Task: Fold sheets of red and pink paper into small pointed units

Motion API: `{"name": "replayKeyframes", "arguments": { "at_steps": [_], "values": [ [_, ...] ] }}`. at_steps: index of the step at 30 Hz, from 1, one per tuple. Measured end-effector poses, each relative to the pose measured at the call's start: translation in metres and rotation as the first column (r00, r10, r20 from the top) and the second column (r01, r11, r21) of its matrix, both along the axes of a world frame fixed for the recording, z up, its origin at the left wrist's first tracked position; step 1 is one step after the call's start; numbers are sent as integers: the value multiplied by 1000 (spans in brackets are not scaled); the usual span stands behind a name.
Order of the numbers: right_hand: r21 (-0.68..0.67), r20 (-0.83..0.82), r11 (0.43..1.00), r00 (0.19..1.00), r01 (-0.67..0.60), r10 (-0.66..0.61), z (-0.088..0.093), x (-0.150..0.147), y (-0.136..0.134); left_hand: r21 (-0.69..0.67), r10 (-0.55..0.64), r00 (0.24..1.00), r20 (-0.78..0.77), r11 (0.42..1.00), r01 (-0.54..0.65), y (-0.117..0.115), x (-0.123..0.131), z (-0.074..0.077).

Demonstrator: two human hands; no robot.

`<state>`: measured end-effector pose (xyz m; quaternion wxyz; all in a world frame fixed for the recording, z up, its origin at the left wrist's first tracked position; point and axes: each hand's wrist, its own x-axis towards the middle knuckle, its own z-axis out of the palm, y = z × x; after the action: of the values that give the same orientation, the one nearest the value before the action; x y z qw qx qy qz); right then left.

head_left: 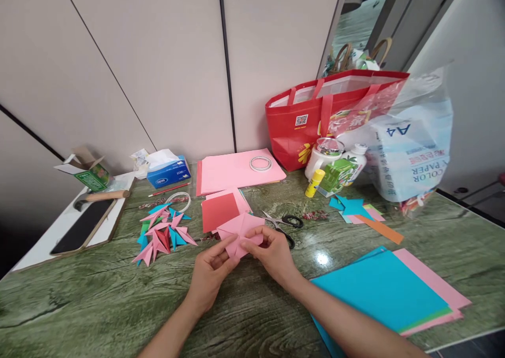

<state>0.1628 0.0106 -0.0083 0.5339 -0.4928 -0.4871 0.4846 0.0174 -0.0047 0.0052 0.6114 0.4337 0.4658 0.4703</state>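
A: Hand status?
B: Left hand (211,269) and right hand (272,252) both pinch the folded pink paper (241,233), held between them just above the table (118,300).
A: Nearby?
B: Scissors (284,224) just beyond right hand; folded paper pieces (162,233) off to the left; blue sheets (381,289) right of the right forearm.

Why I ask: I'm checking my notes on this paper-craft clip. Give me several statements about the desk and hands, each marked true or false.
1. The left hand and right hand both hold the folded pink paper. True.
2. The scissors are in the left hand. False: they lie on the table, just beyond the right hand.
3. A tape ring rests on the pink sheets near the wall. True.
4. The tote bag is blue. False: it is red.
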Motion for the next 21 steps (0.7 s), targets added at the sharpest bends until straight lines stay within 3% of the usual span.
{"name": "replayKeyframes", "arguments": {
  "at_steps": [11,17,21],
  "values": [
    [-65,-115,996,992,-62,54,1,-2,0,60,-7,995,-100,998,13,2,-5,-7],
    [-15,-127,1000,992,-1,-1,-1,-2,0,88,-69,987,-143,993,82,2,-6,-9],
    [-20,-175,999,984,-31,27,1,-3,1,73,-30,992,-121,997,39,4,-5,-13]
  ]
}}
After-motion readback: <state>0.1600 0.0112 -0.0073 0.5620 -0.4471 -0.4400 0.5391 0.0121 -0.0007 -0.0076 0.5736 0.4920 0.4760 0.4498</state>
